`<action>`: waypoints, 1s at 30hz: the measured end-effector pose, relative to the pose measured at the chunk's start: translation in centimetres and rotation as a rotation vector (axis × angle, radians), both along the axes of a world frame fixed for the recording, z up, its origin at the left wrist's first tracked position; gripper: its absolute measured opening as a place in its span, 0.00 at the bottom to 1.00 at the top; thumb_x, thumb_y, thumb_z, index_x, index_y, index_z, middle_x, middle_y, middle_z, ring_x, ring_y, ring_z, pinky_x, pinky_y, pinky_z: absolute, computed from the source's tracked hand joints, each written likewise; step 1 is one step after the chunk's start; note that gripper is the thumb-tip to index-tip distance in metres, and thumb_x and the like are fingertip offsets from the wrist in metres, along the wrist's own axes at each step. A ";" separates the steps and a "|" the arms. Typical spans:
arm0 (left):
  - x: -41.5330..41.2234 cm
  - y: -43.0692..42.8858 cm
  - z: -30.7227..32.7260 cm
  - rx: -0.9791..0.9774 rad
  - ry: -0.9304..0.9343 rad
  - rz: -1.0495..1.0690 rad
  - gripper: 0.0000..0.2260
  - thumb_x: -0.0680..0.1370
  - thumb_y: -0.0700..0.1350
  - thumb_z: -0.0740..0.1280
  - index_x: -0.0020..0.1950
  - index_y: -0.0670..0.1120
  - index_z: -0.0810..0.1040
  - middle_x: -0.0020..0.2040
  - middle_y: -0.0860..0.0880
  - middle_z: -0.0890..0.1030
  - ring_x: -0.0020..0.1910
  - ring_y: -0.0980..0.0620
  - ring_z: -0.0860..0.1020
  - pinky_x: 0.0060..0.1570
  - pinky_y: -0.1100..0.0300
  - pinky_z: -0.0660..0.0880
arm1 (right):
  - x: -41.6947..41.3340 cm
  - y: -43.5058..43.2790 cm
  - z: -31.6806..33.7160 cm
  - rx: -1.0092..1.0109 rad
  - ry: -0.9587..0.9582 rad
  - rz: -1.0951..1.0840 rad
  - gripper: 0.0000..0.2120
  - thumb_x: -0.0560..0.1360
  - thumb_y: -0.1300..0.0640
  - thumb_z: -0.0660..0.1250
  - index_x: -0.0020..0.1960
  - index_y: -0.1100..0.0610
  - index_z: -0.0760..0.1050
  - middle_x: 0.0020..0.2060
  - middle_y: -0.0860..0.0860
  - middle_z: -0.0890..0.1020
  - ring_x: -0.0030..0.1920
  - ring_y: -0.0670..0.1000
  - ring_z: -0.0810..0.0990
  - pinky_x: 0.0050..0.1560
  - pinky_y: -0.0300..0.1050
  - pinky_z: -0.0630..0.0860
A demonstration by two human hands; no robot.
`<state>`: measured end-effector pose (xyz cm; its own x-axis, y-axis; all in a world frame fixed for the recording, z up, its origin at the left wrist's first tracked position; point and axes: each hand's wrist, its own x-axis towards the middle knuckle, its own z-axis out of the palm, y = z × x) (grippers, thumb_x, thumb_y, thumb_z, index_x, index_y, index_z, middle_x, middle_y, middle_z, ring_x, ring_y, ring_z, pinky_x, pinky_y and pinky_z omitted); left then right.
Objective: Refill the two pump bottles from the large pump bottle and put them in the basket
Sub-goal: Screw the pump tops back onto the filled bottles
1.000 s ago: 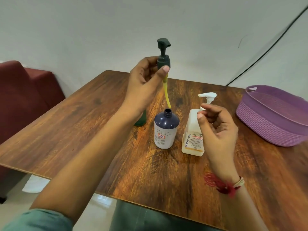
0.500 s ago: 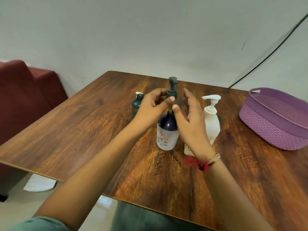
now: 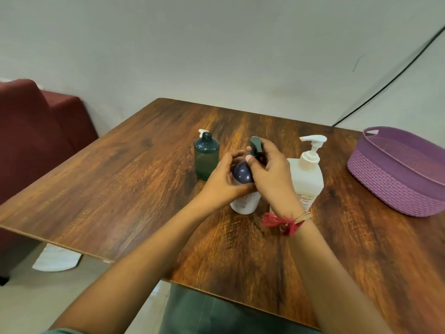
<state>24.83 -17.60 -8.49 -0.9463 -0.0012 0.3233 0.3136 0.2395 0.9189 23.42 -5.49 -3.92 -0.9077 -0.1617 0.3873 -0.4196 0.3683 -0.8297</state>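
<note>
**Gripping the dark bottle (image 3: 242, 173) and its pump (image 3: 255, 145)**

On the wooden table (image 3: 120, 177), the purple basket (image 3: 395, 179) sits far right. The big white pump bottle (image 3: 307, 179) stands just beside the dark bottle, with the open green bottle (image 3: 206, 157) to its left. The left hand (image 3: 224, 182) curls round the dark bottle, and the right hand (image 3: 267, 169) grips its pump.

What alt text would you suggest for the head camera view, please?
A person's left hand holds a navy-topped bottle on a wooden table while the right hand grips its dark pump head. An open green bottle, a large white pump bottle and a purple basket stand nearby.
</note>
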 end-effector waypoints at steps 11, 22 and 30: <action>0.4 0.7 -0.7 -0.039 0.086 0.062 0.21 0.68 0.42 0.72 0.59 0.50 0.72 0.52 0.57 0.77 0.51 0.65 0.75 0.50 0.69 0.71 | 0.3 -0.9 -0.9 0.067 0.094 -0.210 0.31 0.70 0.51 0.74 0.68 0.51 0.64 0.56 0.49 0.73 0.55 0.46 0.73 0.56 0.43 0.73; 0.1 0.4 -1.1 -0.062 0.063 0.061 0.26 0.67 0.52 0.73 0.61 0.58 0.67 0.57 0.60 0.73 0.57 0.64 0.74 0.56 0.70 0.71 | 0.3 0.4 -1.1 0.034 0.092 -0.081 0.21 0.74 0.64 0.67 0.66 0.54 0.73 0.57 0.50 0.79 0.56 0.45 0.77 0.55 0.27 0.71; -0.3 0.2 -1.2 -0.054 0.049 0.043 0.27 0.66 0.51 0.73 0.62 0.56 0.67 0.59 0.55 0.74 0.58 0.61 0.75 0.57 0.66 0.72 | 0.2 -0.1 -1.4 0.029 0.095 -0.130 0.17 0.74 0.64 0.67 0.63 0.58 0.75 0.56 0.51 0.79 0.54 0.46 0.76 0.51 0.25 0.67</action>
